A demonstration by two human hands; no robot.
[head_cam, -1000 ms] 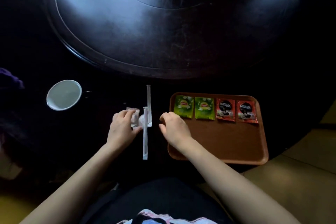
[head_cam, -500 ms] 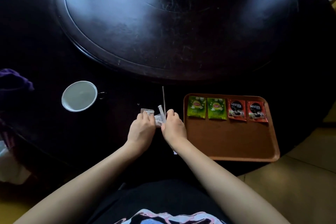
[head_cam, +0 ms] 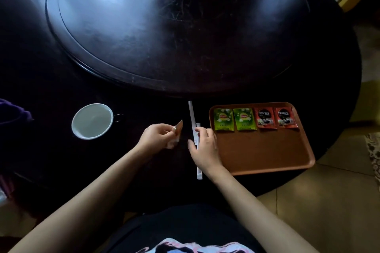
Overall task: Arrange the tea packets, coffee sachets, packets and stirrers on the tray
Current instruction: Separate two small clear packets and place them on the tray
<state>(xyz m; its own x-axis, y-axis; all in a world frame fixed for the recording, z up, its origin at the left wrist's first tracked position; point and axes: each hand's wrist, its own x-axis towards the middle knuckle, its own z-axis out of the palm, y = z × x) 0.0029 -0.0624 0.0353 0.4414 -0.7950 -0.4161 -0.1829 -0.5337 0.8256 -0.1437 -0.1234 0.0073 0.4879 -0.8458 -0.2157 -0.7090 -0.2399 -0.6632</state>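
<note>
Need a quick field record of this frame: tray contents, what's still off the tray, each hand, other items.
tray: brown tray, on the dark table
on tray: two green tea packets, two red coffee sachets, one row along the far edge
off tray: two white wrapped stirrers, left of tray
left hand: holds small packets, lifted
right hand: on the stirrers, grip unclear
other: white cup, far left

The right hand (head_cam: 204, 148) covered the middle of one stirrer (head_cam: 199, 172); the small packets (head_cam: 174, 137) in the left hand (head_cam: 157, 136) were too blurred to read.
</note>
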